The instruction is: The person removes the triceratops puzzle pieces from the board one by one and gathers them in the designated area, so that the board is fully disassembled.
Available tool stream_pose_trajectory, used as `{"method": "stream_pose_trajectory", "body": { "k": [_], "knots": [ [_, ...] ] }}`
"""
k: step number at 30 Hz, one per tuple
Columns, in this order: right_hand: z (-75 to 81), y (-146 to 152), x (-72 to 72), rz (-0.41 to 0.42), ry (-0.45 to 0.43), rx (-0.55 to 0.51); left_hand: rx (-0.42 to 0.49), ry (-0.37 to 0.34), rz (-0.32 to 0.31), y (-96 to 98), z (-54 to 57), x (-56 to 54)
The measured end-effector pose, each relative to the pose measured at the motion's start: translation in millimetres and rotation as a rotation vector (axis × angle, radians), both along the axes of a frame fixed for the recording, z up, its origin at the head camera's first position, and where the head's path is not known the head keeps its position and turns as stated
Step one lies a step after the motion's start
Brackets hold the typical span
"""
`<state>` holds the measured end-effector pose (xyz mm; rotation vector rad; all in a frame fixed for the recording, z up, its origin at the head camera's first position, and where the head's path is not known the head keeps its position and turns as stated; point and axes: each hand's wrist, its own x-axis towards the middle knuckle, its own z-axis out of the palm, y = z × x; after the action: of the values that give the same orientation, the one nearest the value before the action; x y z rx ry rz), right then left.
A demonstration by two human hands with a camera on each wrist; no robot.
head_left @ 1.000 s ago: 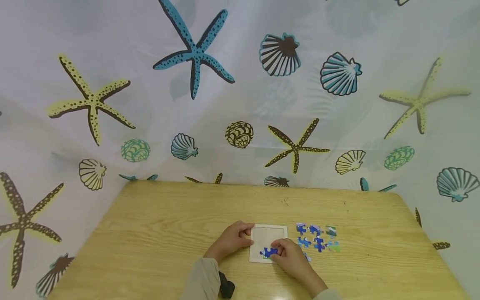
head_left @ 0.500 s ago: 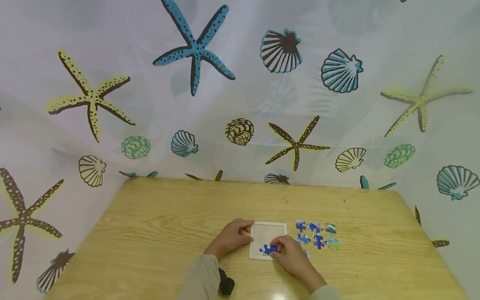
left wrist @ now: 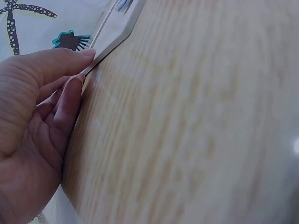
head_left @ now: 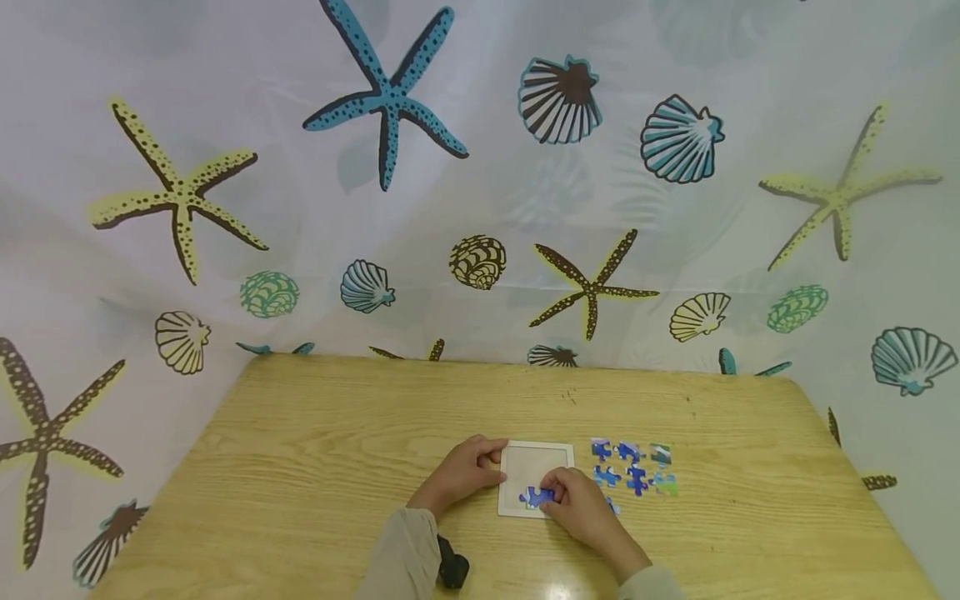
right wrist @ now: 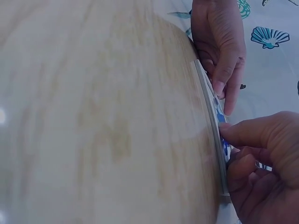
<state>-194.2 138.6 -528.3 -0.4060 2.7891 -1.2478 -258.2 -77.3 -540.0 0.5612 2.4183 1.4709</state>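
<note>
A shallow square puzzle tray (head_left: pixel 534 460) with a pale raised rim lies on the wooden table. My left hand (head_left: pixel 459 477) holds its left side, index finger at the far corner and thumb lower down the rim. In the left wrist view the thumb and a finger of that hand (left wrist: pixel 39 109) meet at the tray's edge (left wrist: pixel 122 31). My right hand (head_left: pixel 583 510) pinches a blue jigsaw piece (head_left: pixel 533 497) at the tray's near side, its fingers covering the piece's right part. Blue also shows under the right thumb (right wrist: pixel 250 133) in the right wrist view.
Several loose jigsaw pieces (head_left: pixel 636 479) lie right of the tray, one partly hidden behind my right hand. A small black object (head_left: pixel 453 568) sits beside my left sleeve. A shell-and-starfish curtain (head_left: pixel 420 325) encloses the table's back and sides.
The head view has tilted slightly, so the table appears a little higher. Both hands, the tray and the blue piece keep nearly the same places.
</note>
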Motion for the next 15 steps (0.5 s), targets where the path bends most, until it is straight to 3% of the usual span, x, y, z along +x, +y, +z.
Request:
{"method": "stream_pose_trajectory", "body": {
  "k": [15],
  "knots": [
    [-0.8, 0.6, 1.9, -0.026, -0.026, -0.064, -0.010, 0.010, -0.009, 0.3, -2.7, -1.0]
  ]
}}
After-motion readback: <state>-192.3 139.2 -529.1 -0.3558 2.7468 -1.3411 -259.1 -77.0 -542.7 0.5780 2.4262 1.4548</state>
